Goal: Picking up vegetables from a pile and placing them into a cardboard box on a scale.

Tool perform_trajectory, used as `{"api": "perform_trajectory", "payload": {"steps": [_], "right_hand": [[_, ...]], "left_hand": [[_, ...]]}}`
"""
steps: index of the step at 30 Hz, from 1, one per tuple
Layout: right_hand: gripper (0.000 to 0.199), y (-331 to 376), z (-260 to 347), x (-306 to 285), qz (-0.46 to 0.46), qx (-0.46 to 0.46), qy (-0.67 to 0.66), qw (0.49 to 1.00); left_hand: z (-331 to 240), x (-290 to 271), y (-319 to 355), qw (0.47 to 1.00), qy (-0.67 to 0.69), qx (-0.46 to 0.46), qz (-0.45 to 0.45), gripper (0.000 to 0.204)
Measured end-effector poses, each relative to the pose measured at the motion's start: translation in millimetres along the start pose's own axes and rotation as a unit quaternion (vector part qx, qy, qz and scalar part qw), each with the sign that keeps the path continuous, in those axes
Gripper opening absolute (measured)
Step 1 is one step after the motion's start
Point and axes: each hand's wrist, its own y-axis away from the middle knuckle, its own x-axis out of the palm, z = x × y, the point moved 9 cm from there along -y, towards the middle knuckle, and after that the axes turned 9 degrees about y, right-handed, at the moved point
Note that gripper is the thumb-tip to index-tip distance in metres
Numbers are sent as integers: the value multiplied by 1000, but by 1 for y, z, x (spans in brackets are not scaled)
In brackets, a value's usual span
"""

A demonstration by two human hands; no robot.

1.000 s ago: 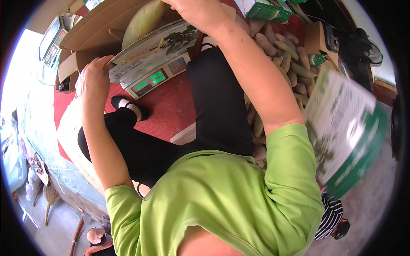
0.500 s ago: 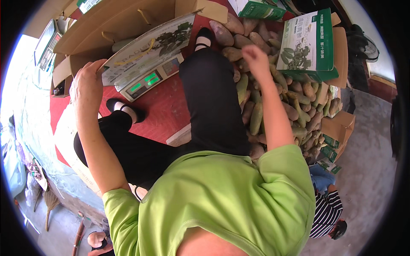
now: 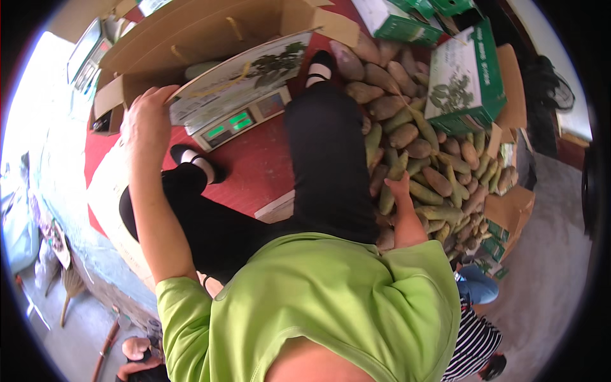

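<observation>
My left hand is closed over the near corner of a printed flap of a big open cardboard box. The box stands on a digital scale with lit green displays. Pale green radishes lie partly visible inside. On the right, my right hand is low over a large heap of green and pinkish, soil-smeared radishes. Its fingers close round the near end of a green radish; they are partly hidden.
A green and white carton rests on the heap, with another carton behind it. Red flooring lies under the scale and my feet. A second scale stands far left. One person in a striped top is at lower right, another person at lower left.
My right hand has come down and toward me, from above the far part of the heap to a radish at its near side. My left hand stays on the box flap.
</observation>
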Motion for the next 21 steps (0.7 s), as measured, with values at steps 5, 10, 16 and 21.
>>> {"api": "perform_trajectory", "payload": {"steps": [5,10,16,21], "right_hand": [[98,11,46,-4,37,54,109,992],[90,-31,16,3,46,46,14,998],[85,4,115,4,50,-46,184,981],[81,29,128,-8,37,-67,234,969]], "left_hand": [[8,-5,11,999,2,-34,-19,25],[0,-2,3,999,23,-22,-18,24],[4,-7,8,1000,13,-19,-21,25],[3,-7,8,1000,13,-19,-17,25]]}}
